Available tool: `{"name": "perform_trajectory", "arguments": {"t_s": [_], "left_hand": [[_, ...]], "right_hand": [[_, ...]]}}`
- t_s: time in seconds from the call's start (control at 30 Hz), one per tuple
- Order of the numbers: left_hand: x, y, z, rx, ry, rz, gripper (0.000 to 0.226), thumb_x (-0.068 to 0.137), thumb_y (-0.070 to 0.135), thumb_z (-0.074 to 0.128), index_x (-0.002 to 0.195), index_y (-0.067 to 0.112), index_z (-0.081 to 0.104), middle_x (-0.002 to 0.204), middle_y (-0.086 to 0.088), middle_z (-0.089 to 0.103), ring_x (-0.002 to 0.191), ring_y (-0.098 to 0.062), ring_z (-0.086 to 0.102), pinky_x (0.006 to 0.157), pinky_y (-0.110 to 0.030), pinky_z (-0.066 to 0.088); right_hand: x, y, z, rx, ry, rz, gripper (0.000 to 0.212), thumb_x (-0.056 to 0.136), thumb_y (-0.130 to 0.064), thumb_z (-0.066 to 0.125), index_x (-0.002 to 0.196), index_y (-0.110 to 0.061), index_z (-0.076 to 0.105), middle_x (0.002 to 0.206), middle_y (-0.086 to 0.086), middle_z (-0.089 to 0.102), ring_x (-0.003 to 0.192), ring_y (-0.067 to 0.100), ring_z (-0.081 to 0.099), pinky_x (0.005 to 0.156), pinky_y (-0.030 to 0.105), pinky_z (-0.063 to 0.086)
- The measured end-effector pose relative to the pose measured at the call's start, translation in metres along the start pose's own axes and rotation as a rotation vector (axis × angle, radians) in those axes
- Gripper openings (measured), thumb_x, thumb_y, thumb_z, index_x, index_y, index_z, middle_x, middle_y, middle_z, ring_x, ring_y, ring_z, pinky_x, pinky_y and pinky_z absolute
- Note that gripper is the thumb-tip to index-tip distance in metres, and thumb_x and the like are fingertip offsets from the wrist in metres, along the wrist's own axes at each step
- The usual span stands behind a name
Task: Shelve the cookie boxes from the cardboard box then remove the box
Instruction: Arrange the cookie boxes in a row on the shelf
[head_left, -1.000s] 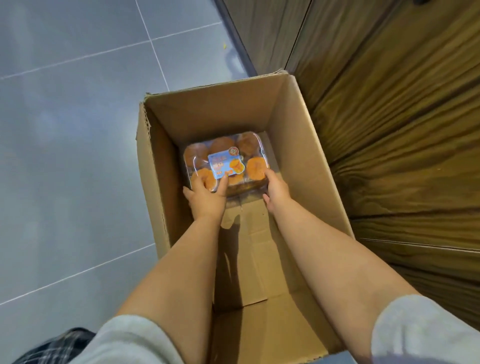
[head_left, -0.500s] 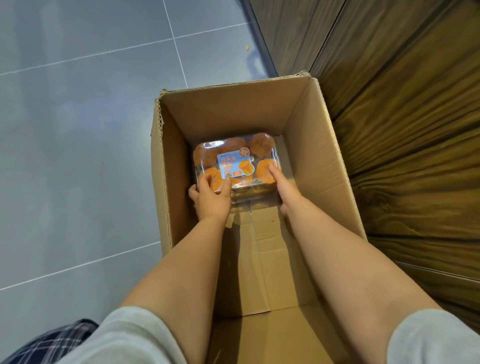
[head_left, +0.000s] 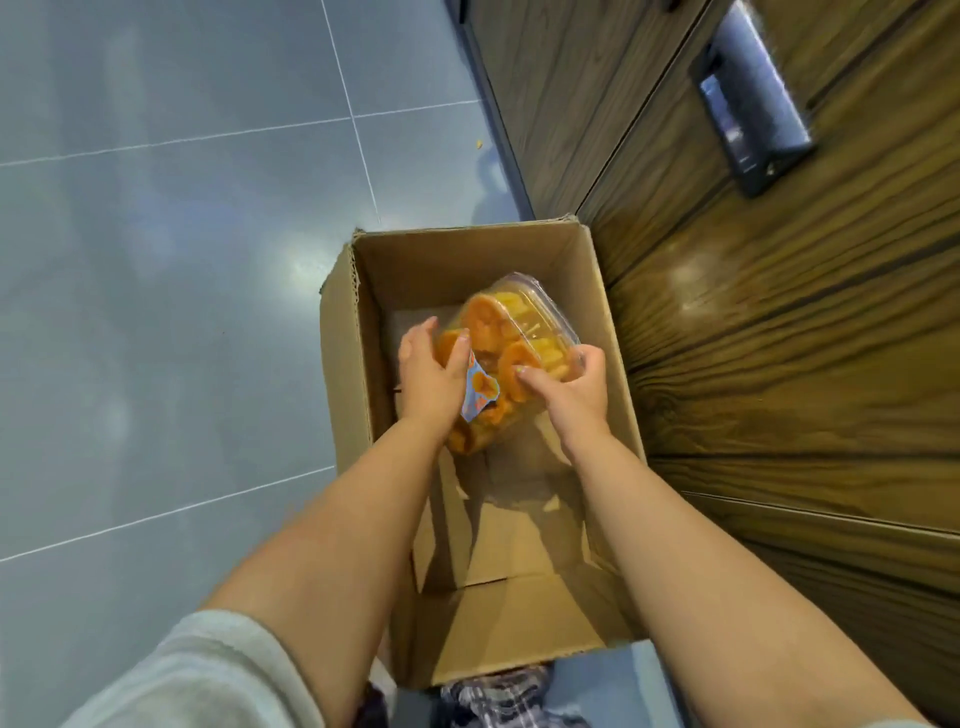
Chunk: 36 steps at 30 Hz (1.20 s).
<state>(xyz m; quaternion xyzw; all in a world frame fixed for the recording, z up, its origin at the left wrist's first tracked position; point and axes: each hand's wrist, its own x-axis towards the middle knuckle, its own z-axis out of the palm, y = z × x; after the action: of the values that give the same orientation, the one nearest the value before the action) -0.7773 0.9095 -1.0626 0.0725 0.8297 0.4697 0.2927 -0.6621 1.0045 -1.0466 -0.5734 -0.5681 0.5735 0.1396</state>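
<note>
**At frame centre: cookie box raised and tilted inside the cardboard box**

**Changes since the earlier frames**
- The grey tiled floor (head_left: 156, 312) fills the left of the frame. The wooden cabinet (head_left: 779, 364) fills the right, and more of it is in view than before. A recessed metal handle (head_left: 753, 104) now appears at upper right.
- The cardboard box (head_left: 457, 270) stands open on the floor, just beside the cabinet front, as before.
- The cookie box (head_left: 524, 332), a clear plastic tub of orange cookies, previously lay flat on the carton bottom at the far end with its label up. It is now lifted clear of the bottom and tipped on edge. It remains within the carton walls, in the upper half of the carton.
- The left hand (head_left: 431, 371) has moved from the near edge to the left side of the tub and clasps it, thumb apart from fingers.
- The right hand (head_left: 571, 389) grips the right edge with curled fingers.
- The blue label (head_left: 478, 389) now faces lower left.

**Hidden or unclear**
- The left hand covers part of the label, and its print is unreadable.
- Motion blur softens the tub.
- The forearms hide much of the carton floor.
- The grey sleeve (head_left: 197, 675) is cut off by the bottom of the frame.
</note>
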Motion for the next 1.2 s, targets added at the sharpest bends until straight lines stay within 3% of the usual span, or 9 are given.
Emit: {"name": "perform_trajectory", "arguments": {"t_s": [0.2,0.33,0.47,0.57,0.67,0.9,1.03,1.13,1.2], "left_hand": [[-0.071,0.091,-0.110,0.134,-0.271,0.180,0.074,0.086,0.034,0.066,0.147,0.018,0.028,0.150,-0.006,0.031,0.138,-0.018,0.029,0.109,-0.027,0.024],[-0.129,0.158,-0.191,0.365,-0.435,0.356,0.086,0.071,0.037,0.080,0.142,0.017,0.037,0.142,-0.007,0.039,0.130,-0.021,0.036,0.110,-0.036,0.032],[-0.189,0.223,-0.263,0.280,-0.487,0.312,0.094,0.060,0.024,0.089,0.137,0.014,0.035,0.128,-0.003,0.042,0.121,-0.019,0.044,0.098,-0.029,0.038],[-0.235,0.249,-0.314,0.073,-0.415,0.108,0.105,0.061,0.017,0.089,0.143,0.021,0.024,0.124,-0.003,0.045,0.113,-0.022,0.053,0.092,-0.034,0.047],[-0.276,0.262,-0.365,-0.066,-0.295,-0.039,0.098,0.061,0.026,0.089,0.141,0.025,0.031,0.124,-0.003,0.052,0.112,-0.023,0.057,0.093,-0.039,0.050],[-0.380,0.260,-0.484,-0.244,-0.014,-0.161,0.104,0.046,0.040,0.086,0.138,0.021,0.043,0.112,-0.005,0.065,0.107,-0.023,0.063,0.091,-0.042,0.054],[-0.450,0.258,-0.539,-0.214,0.161,-0.169,0.105,0.039,0.048,0.087,0.133,0.023,0.047,0.110,-0.008,0.067,0.098,-0.022,0.067,0.085,-0.042,0.057],[-0.501,0.257,-0.567,-0.157,0.249,-0.176,0.096,0.035,0.047,0.087,0.121,0.037,0.048,0.105,-0.008,0.067,0.096,-0.023,0.067,0.085,-0.040,0.056],[-0.533,0.253,-0.582,-0.073,0.293,-0.185,0.089,0.044,0.036,0.092,0.122,0.035,0.049,0.107,-0.008,0.066,0.097,-0.022,0.065,0.085,-0.036,0.055]], "right_hand": [[-0.104,-0.103,-0.043,-0.225,-0.175,-0.151,0.073,0.061,-0.007,0.087,0.114,-0.025,0.041,0.111,-0.008,0.049,0.098,0.002,0.052,0.080,0.010,0.044],[-0.180,-0.191,-0.071,-0.414,-0.370,-0.171,0.072,0.062,-0.014,0.087,0.117,-0.027,0.042,0.117,-0.004,0.050,0.105,0.010,0.050,0.080,0.016,0.042],[-0.253,-0.282,-0.087,-0.452,-0.487,-0.188,0.071,0.063,-0.016,0.087,0.118,-0.028,0.043,0.119,-0.002,0.052,0.108,0.014,0.053,0.081,0.023,0.047],[-0.309,-0.341,-0.091,-0.423,-0.515,-0.176,0.070,0.067,-0.016,0.085,0.123,-0.025,0.043,0.122,-0.003,0.050,0.108,0.012,0.051,0.081,0.021,0.048],[-0.359,-0.386,-0.081,-0.409,-0.594,-0.163,0.071,0.069,-0.018,0.083,0.127,-0.026,0.043,0.127,-0.003,0.049,0.115,0.016,0.050,0.090,0.029,0.049],[-0.456,-0.441,-0.024,-0.458,-1.010,-0.069,0.060,0.079,-0.013,0.076,0.126,-0.024,0.041,0.112,-0.002,0.056,0.102,0.015,0.058,0.095,0.037,0.052],[-0.513,-0.453,0.016,-0.834,-1.138,-0.362,0.079,0.074,-0.027,0.082,0.139,-0.019,0.038,0.126,0.000,0.053,0.104,0.010,0.055,0.081,0.016,0.046],[-0.572,-0.454,0.048,-0.960,-1.250,-0.643,0.097,0.068,-0.034,0.085,0.147,-0.018,0.031,0.142,0.006,0.044,0.126,0.019,0.047,0.100,0.025,0.041],[-0.617,-0.447,0.065,-0.977,-1.365,-0.766,0.103,0.066,-0.036,0.086,0.149,-0.021,0.025,0.142,0.004,0.043,0.129,0.019,0.045,0.104,0.027,0.039]]}}
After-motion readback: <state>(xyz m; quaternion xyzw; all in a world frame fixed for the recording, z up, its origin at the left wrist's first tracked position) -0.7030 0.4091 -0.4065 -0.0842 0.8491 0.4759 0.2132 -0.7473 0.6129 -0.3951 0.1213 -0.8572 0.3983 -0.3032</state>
